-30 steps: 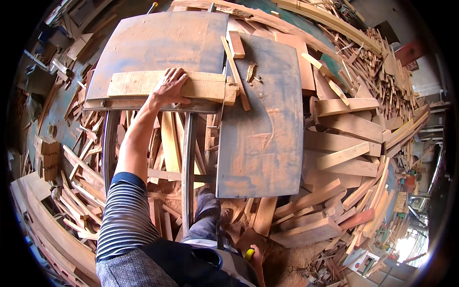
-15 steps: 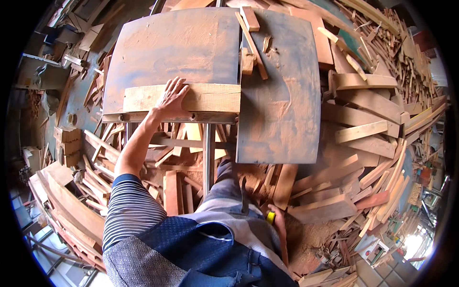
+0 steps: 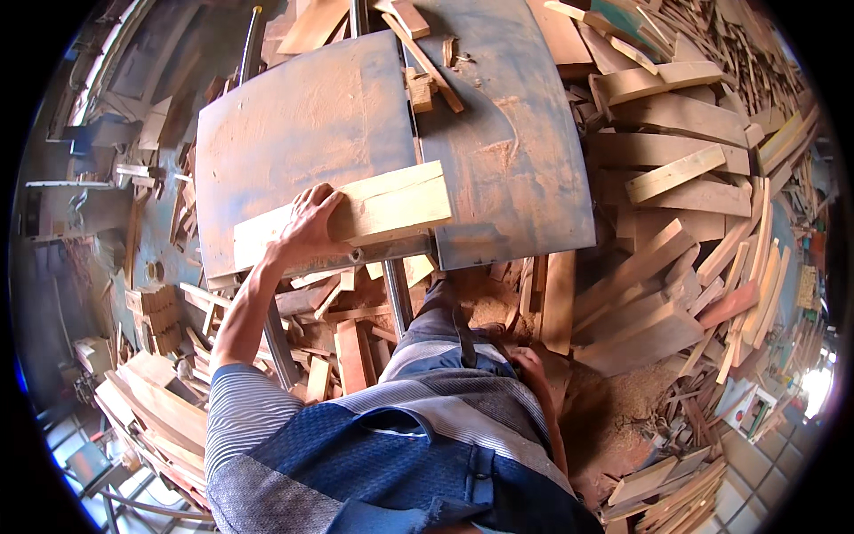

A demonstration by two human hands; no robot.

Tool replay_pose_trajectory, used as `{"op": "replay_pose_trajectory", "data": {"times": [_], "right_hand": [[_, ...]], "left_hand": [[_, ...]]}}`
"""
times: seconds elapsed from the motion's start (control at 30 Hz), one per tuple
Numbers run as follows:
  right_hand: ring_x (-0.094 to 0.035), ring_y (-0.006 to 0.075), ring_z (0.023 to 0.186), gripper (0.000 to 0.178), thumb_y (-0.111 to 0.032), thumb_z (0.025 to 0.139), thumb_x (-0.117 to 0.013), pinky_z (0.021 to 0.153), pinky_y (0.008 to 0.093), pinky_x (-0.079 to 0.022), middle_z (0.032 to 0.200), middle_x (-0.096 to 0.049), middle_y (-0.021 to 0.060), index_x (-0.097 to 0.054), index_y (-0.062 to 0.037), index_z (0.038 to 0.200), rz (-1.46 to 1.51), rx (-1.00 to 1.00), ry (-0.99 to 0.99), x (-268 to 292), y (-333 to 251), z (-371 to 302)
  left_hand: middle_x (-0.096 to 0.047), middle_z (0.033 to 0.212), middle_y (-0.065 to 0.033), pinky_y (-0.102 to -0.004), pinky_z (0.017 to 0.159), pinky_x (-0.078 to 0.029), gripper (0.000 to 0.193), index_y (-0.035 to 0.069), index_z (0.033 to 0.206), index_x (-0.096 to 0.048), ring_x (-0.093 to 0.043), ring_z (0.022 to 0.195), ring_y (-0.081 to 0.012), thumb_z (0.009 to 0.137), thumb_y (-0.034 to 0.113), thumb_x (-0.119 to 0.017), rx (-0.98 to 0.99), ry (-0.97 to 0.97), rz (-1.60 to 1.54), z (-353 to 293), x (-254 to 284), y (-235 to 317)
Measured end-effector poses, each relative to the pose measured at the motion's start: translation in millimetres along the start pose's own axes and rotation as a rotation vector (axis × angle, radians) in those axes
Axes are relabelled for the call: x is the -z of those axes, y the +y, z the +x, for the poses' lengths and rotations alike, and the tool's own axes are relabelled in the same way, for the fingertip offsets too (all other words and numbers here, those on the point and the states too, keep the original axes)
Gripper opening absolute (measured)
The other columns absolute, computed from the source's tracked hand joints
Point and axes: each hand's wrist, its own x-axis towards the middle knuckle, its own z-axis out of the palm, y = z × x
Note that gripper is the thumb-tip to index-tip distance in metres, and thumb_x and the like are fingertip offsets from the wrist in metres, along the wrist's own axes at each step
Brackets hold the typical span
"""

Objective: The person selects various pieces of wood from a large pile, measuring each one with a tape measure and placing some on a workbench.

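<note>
My left hand (image 3: 310,222) is closed around the middle of a pale wooden board (image 3: 396,203), its fingers over the top and its thumb at the near edge. The board lies slantwise along the near side of a dusty metal machine table (image 3: 302,133), its right end reaching over the gap to the right-hand table part (image 3: 516,191). Down by my right hip is my right hand (image 3: 528,363). Its fingers are partly hidden and look bent; whatever they may hold does not show.
A thin wood strip (image 3: 425,60) and small offcuts (image 3: 418,89) lie by the gap between the tables. Stacked boards (image 3: 676,120) crowd the right side. Loose scraps (image 3: 356,356) and sawdust (image 3: 614,418) cover the floor around my legs. More curved boards (image 3: 165,400) lie at left.
The board has turned under my left hand, its right end now angled up and across the gap. The yellow object by my right hand has gone from sight. My view has shifted.
</note>
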Motion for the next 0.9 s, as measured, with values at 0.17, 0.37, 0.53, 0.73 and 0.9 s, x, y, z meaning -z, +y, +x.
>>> {"op": "replay_pose_trajectory", "data": {"times": [0.17,0.37,0.53,0.73,0.9], "right_hand": [[-0.063,0.017,0.073,0.026,-0.029,0.091,-0.069,0.059,0.0286,-0.05,0.086,-0.065,0.0057,-0.066,-0.0067,0.104,0.351,-0.092,0.007,-0.2,-19.3,-32.2],[-0.065,0.0193,0.09,0.049,-0.029,0.093,-0.068,0.078,0.0313,-0.054,0.103,-0.067,0.0095,-0.053,-0.0039,0.132,0.753,0.008,-0.275,24.2,0.4,-41.7],[-0.063,0.0186,0.087,0.041,-0.026,0.092,-0.064,0.077,0.0335,-0.057,0.105,-0.062,0.0097,-0.054,-0.0063,0.127,0.898,0.172,-0.187,41.1,17.8,-68.4],[-0.064,0.0199,0.088,0.048,-0.026,0.094,-0.062,0.075,0.035,-0.056,0.104,-0.062,0.0084,-0.051,-0.0058,0.136,0.927,0.247,0.164,83.0,51.4,-122.8],[-0.065,0.0199,0.087,0.047,-0.026,0.094,-0.062,0.076,0.0338,-0.055,0.109,-0.062,0.0079,-0.056,-0.0032,0.134,0.619,0.397,0.396,125.4,87.7,-154.0]], "left_hand": [[-0.053,0.137,-0.0247,-0.0468,0.108,-0.043,0.108,-0.001,0.148,-0.046,-0.052,0.128,-0.0412,0.062,0.05,-0.086,-0.05,0.053,-0.409,-10.3,56.9,82.6],[-0.059,0.138,-0.0165,-0.0383,0.104,-0.047,0.097,0.0,0.149,-0.046,-0.058,0.121,-0.025,0.08,0.061,-0.075,-0.081,-0.3,-1.234,34.1,45.9,193.0],[-0.066,0.115,-0.0079,-0.0315,0.083,-0.055,0.081,0.003,0.137,-0.055,-0.066,0.098,-0.0149,0.081,0.058,-0.076,-0.204,-0.323,-1.412,51.7,-4.6,312.4],[-0.064,0.117,-0.0085,-0.0317,0.085,-0.053,0.079,0.004,0.144,-0.051,-0.062,0.098,-0.0157,0.086,0.054,-0.072,-0.27,-0.413,-1.428,52.5,-48.3,434.2],[-0.069,0.112,-0.0129,-0.0333,0.083,-0.058,0.078,0.001,0.134,-0.055,-0.069,0.095,-0.0205,0.082,0.055,-0.075,-0.348,-0.585,-1.553,61.2,-88.0,500.2]]}}
